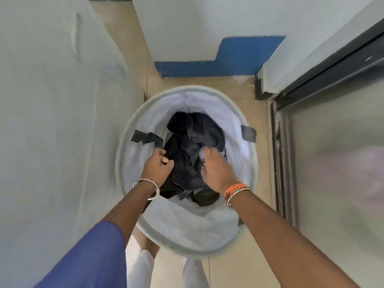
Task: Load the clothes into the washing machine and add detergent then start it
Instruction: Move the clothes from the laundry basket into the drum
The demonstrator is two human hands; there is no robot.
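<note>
A round white laundry basket stands on the floor below me, with dark grey handle straps on its left and right rim. Inside lies a heap of dark clothes, navy and black. Both my hands are down in the basket. My left hand has its fingers curled round the left edge of the dark cloth. My right hand reaches into the heap from the right with fingers curled into the fabric. No washing machine or detergent is in view.
A pale wall runs close along the left. A dark-framed frosted glass door stands on the right. Ahead is a white wall with a blue painted base. The beige tiled floor strip is narrow. My legs show under the basket.
</note>
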